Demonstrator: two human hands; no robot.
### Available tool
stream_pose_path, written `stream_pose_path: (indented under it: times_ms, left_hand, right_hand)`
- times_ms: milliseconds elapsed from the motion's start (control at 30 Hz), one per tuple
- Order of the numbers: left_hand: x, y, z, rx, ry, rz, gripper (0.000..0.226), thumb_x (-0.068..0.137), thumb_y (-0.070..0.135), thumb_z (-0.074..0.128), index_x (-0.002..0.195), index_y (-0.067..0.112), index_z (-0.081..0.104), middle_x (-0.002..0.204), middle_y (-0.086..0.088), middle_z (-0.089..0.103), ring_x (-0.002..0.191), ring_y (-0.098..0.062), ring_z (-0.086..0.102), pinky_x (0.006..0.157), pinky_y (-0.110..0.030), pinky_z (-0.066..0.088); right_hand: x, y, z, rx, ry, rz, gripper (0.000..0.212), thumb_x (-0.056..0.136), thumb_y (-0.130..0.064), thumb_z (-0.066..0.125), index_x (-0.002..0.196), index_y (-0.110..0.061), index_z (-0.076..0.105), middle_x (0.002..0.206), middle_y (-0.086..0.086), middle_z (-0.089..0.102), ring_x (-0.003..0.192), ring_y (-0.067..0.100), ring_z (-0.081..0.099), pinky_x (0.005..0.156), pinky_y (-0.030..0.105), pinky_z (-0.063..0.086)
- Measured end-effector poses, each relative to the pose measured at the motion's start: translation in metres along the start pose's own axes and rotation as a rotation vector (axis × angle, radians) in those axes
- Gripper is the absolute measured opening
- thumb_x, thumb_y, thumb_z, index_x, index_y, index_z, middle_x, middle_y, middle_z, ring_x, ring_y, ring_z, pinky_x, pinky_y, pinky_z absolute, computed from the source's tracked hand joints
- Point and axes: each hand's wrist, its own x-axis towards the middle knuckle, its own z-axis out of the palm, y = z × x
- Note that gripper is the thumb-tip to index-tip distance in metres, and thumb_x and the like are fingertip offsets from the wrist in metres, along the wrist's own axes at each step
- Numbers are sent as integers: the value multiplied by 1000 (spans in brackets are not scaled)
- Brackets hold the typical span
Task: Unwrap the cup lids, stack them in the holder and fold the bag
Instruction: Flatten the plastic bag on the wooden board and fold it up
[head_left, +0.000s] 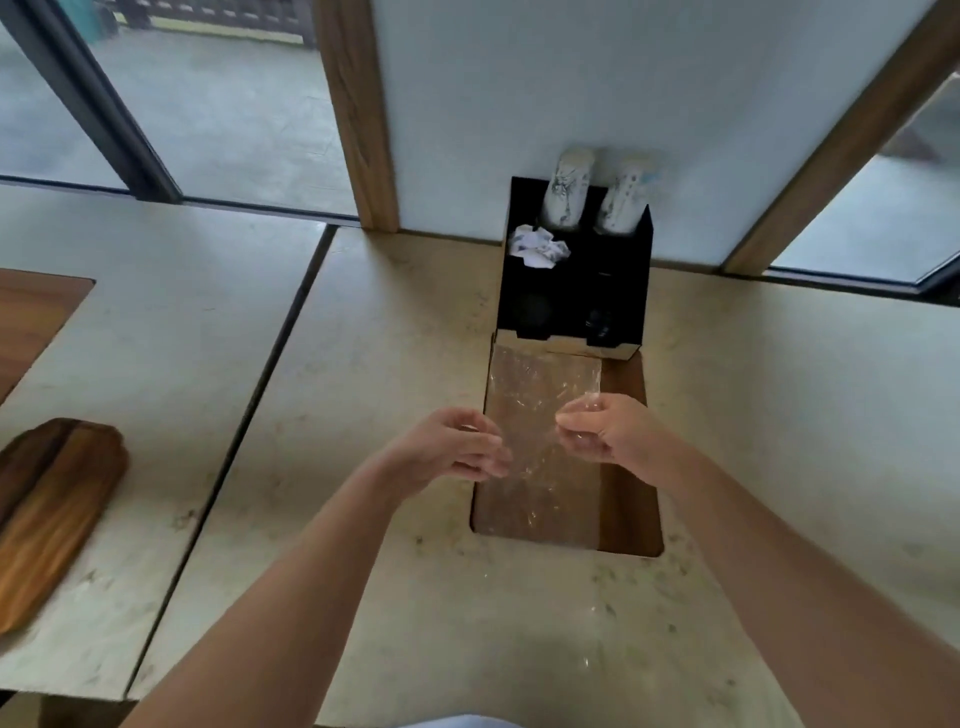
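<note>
The clear, crinkled plastic bag (540, 447) hangs in the air between the two hands, over a rectangular wood-floored recess (628, 499) cut into the pale stone counter (363, 519). It looks nearly weightless, limp and slick, so I judge it will sag and slide unless it is pinched at its edges or corners, then creased against a flat surface. Its long axis runs away from the person, its far end towards the black cardboard holder (574, 280). The left hand (452, 447) pinches the bag's left edge with curled fingers. The right hand (597, 431) pinches the right edge between thumb and fingertips. In the holder stand two white cup stacks (569, 192) and a crumpled white paper (537, 247); lids there cannot be made out. A brown wooden board (52, 509) lies far left.
</note>
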Motion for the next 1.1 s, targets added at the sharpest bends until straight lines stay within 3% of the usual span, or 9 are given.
stream_pose_path:
  times_ms: [200, 333, 467, 600, 667, 767, 833, 933, 1100]
  left_hand:
    - [41, -59, 50, 226, 202, -228, 8, 95, 18, 71, 93, 11, 74, 86, -6, 80, 81, -20, 77, 71, -32, 61]
    - [49, -80, 64, 363, 301, -276, 12, 94, 18, 69, 85, 14, 76, 80, -7, 78, 71, -14, 74, 66, -32, 63]
    - [57, -83, 69, 589, 471, -249, 19, 97, 28, 62, 111, 16, 64, 96, 2, 71, 80, -14, 68, 70, -36, 61]
    - [67, -87, 80, 939, 684, 46, 29, 96, 19, 52, 124, 11, 52, 121, -10, 56, 96, -29, 58, 73, -37, 47]
    - [72, -92, 91, 1075, 637, 191, 36, 97, 18, 48, 132, 9, 50, 138, -13, 51, 122, -36, 52, 91, -44, 47]
    - [76, -109, 103, 1267, 420, 225, 62, 102, 34, 31, 157, 8, 26, 167, -14, 22, 157, -31, 13, 126, -46, 20]
    - [79, -121, 103, 1352, 324, 182, 70, 101, 43, 19, 161, 8, 10, 171, -12, 4, 158, -25, -4, 128, -47, 9]
    - [87, -136, 102, 1368, 321, 156, 68, 104, 41, 21, 161, 9, 3, 171, -8, 0, 157, -22, -7, 129, -44, 3]
    - [94, -144, 102, 1414, 311, 141, 60, 109, 33, 23, 162, 8, 7, 171, -9, 3, 158, -23, -4, 128, -45, 3]
  right_hand:
    - [26, 80, -26, -208, 55, 105, 14, 92, -29, 75, 86, -18, 70, 71, -1, 69, 61, 8, 64, 74, 28, 58]
    - [42, 111, -25, -290, 64, 123, 19, 93, -34, 73, 98, -17, 67, 100, 0, 71, 95, 17, 69, 90, 37, 57]
    - [46, 124, -15, -454, 213, 117, 40, 92, -44, 69, 122, -18, 59, 119, -2, 63, 101, 15, 62, 79, 30, 53]
    - [33, 143, 8, -786, 512, -131, 55, 93, -41, 64, 138, -14, 48, 138, 9, 51, 126, 30, 47, 99, 44, 48]
    - [28, 150, 22, -926, 546, -307, 54, 94, -37, 62, 141, -14, 47, 147, 10, 47, 135, 32, 43, 106, 48, 43]
    - [29, 163, 43, -1058, 442, -419, 62, 100, -34, 55, 155, -14, 35, 163, 12, 32, 151, 30, 27, 121, 51, 28]
    - [35, 172, 52, -1132, 350, -385, 74, 100, -33, 57, 162, -15, 21, 170, 10, 18, 157, 27, 12, 126, 53, 16]
    - [47, 183, 52, -1185, 309, -338, 86, 95, -36, 62, 163, -15, 13, 171, 9, 12, 158, 26, 5, 126, 55, 10]
    - [53, 188, 48, -1232, 312, -372, 69, 103, -37, 49, 161, -13, 22, 169, 10, 20, 157, 26, 13, 125, 55, 16]
